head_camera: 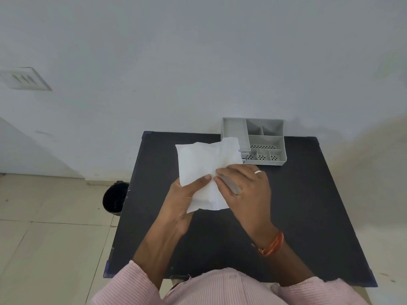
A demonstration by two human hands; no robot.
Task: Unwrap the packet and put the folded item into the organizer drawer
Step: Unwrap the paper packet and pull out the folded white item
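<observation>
A white packet (199,164) is held above the middle of the black table (308,205). My left hand (184,198) grips its lower left side, thumb on top. My right hand (244,186), with a ring and an orange bangle, pinches the wrapper near the packet's centre. A loose flap of wrapper (231,150) stands up at the packet's upper right. The grey organizer (279,137) with several open compartments sits at the table's far edge, just right of the packet, and the flap covers its near left corner.
A black bin (115,198) stands on the tiled floor at the table's left side. A white wall rises directly behind the table and organizer. My pink sleeves are at the table's near edge.
</observation>
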